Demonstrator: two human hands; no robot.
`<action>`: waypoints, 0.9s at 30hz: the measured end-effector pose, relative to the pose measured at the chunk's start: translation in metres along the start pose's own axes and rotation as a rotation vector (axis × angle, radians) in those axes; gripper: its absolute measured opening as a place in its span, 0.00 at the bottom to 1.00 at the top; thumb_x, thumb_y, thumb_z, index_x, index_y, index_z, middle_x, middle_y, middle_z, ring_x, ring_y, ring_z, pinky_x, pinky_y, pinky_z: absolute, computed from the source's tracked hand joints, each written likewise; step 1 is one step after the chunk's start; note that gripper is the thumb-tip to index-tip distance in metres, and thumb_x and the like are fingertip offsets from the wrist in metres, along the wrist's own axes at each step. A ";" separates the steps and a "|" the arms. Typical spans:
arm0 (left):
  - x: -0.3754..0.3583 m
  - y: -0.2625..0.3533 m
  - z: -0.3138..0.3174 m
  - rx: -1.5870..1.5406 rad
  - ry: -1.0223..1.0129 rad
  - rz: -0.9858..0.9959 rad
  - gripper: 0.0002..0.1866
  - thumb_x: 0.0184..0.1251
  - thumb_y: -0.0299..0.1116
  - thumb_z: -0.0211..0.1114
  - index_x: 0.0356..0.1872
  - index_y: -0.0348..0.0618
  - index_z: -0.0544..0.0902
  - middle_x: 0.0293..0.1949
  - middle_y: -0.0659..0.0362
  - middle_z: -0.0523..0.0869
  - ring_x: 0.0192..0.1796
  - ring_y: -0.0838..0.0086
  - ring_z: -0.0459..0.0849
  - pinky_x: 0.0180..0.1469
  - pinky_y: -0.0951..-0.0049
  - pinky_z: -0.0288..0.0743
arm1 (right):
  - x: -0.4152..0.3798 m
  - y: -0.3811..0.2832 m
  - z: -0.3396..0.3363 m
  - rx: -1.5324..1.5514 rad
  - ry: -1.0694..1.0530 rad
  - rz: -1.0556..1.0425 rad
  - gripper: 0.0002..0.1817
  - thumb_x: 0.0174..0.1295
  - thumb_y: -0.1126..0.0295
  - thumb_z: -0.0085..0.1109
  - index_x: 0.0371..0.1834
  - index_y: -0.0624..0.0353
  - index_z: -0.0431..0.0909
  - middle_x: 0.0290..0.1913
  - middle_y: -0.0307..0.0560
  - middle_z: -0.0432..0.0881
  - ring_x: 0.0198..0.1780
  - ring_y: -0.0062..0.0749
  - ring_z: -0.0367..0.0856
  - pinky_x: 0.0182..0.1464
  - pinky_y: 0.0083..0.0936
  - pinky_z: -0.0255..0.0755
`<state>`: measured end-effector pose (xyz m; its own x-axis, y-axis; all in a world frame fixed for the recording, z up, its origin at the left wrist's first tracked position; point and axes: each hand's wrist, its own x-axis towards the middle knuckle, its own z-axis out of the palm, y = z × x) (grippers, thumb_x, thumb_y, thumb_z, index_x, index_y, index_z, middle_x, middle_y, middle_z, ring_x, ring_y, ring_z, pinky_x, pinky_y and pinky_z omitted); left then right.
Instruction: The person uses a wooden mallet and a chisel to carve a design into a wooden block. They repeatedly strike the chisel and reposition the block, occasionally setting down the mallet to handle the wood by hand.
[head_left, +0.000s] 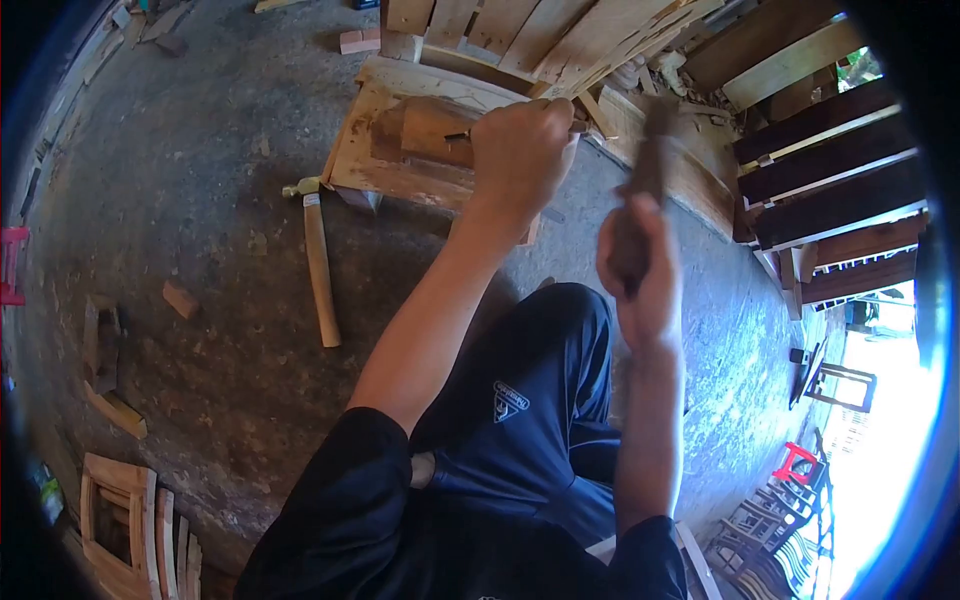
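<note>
My left hand (525, 140) is closed round a slim chisel-like tool (458, 135), whose dark end pokes out on the left. It is above a low wooden bench (350, 170) with a brown wood block (430, 130) lying on top. To the right, my right hand (645, 270) grips a dark brown tool (652, 160) raised upright; motion blurs its upper part, so I cannot tell its exact kind. A hammer (318, 260) with a pale wooden handle leans its head at the bench's left corner.
Stacked planks (520, 35) stand behind the bench, and dark slatted wood pieces (830, 180) rise at the right. Wooden frames (120, 510) rest at the lower left. Offcuts such as a small block (180, 298) lie on the concrete floor (230, 200). Chair parts (770, 530) stand at the lower right.
</note>
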<state>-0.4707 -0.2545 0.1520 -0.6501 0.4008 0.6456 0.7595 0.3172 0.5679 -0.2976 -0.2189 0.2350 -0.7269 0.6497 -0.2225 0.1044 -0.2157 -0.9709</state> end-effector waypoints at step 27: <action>0.030 -0.018 -0.134 0.298 -0.770 0.199 0.34 0.65 0.52 0.79 0.68 0.50 0.81 0.61 0.57 0.88 0.58 0.59 0.91 0.58 0.59 0.87 | -0.073 0.041 -0.036 0.091 0.056 0.127 0.17 0.79 0.53 0.57 0.53 0.55 0.75 0.33 0.39 0.80 0.25 0.19 0.72 0.24 0.19 0.61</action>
<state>-0.5068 -0.3631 0.2301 -0.3888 0.9121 0.1303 0.9026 0.3487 0.2523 -0.2158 -0.2494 0.2080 -0.6723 0.6524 -0.3499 0.1292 -0.3620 -0.9232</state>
